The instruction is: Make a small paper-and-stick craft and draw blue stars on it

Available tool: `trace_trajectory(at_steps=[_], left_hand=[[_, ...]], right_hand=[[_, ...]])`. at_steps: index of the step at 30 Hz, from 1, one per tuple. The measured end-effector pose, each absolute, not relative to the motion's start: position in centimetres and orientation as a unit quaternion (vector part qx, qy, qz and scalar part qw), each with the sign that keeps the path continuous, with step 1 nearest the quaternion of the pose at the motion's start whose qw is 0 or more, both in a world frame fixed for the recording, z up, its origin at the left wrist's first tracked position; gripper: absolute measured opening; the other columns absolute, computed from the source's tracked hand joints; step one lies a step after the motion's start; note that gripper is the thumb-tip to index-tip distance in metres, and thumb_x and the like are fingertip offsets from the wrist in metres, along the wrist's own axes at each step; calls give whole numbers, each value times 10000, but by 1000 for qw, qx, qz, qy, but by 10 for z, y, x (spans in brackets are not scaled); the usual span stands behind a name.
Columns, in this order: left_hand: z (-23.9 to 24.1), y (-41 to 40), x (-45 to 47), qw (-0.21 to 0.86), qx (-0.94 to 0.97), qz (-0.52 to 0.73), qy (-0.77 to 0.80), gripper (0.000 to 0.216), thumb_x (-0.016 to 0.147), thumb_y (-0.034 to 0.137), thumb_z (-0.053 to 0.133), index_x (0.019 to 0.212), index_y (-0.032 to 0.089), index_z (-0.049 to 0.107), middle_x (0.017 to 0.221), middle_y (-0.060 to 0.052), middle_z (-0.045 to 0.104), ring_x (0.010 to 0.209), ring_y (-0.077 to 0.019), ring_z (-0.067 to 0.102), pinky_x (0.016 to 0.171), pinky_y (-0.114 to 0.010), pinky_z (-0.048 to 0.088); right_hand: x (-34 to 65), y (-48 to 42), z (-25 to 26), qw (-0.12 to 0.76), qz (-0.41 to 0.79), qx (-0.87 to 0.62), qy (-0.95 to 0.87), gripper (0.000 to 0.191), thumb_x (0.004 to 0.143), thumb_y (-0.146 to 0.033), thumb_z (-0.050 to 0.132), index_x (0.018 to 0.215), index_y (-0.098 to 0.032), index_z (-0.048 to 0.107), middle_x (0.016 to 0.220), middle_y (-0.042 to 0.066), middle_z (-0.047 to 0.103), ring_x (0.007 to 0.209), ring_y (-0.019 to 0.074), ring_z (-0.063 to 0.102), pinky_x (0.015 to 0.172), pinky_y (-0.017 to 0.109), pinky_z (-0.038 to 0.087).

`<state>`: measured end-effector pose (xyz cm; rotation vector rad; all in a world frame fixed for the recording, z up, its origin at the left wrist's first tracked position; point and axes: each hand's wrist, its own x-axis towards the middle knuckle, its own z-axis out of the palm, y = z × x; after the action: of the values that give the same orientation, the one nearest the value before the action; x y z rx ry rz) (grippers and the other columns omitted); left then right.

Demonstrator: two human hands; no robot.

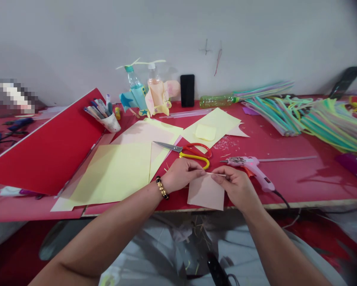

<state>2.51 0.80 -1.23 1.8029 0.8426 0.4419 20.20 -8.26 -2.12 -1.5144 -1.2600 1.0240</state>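
Left hand (186,174) and right hand (238,186) pinch the far edge of a small pale-pink paper sheet (207,194) at the near side of the surface (300,174), apparently rolling or folding it (can't tell which; scissors (178,148) just beyond), next move likely needing even pressure.

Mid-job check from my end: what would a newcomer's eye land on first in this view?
Probably the big red panel slanting across the left side, then the blue-trimmed bottle and pink-trimmed bottle side by side at the back. Nearer, the scissors with red and yellow handles lie just beyond the left hand, which pinches a small pale paper together with the right hand.
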Motion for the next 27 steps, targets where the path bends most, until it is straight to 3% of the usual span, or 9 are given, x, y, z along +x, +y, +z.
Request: trace_trajectory(at_steps=[8, 13, 19, 27], left_hand=[[-10, 4, 26, 530, 752, 211, 331, 271, 777, 419, 650, 823, 163, 726, 783, -29, 703, 709, -141, 599, 603, -212, 415], [-7, 4, 25, 505, 771, 196, 336, 331, 806, 453, 610, 773, 147, 730, 718, -15, 691, 639, -122, 571, 551, -208, 378], [-8, 4, 26, 528, 756, 196, 333, 340, 749, 479, 666, 894, 184, 755, 819, -17, 731, 734, -149, 616, 602, -206, 414], [-9, 5, 27, 530, 749, 177, 355, 325, 753, 455, 654, 805, 150, 752, 745, -18, 716, 663, -125, 581, 556, -195, 390]], right_hand=[[201, -82, -21, 427, 384, -617, -538, 324, 862, -446, 539, 748, -166, 655, 628, 7, 582, 577, 137, 492, 505, 244, 377], [202, -84, -19, 441, 383, -615, -530, 254, 850, -414, 570, 824, -181, 669, 733, 16, 650, 657, 159, 551, 556, 244, 414], [201, -84, -20, 440, 383, -614, -531, 259, 842, -417, 582, 827, -180, 685, 737, 27, 670, 671, 170, 570, 575, 252, 436], [200, -85, -20, 420, 380, -616, -547, 280, 838, -431, 588, 832, -173, 697, 730, 21, 673, 652, 157, 565, 557, 235, 430]])
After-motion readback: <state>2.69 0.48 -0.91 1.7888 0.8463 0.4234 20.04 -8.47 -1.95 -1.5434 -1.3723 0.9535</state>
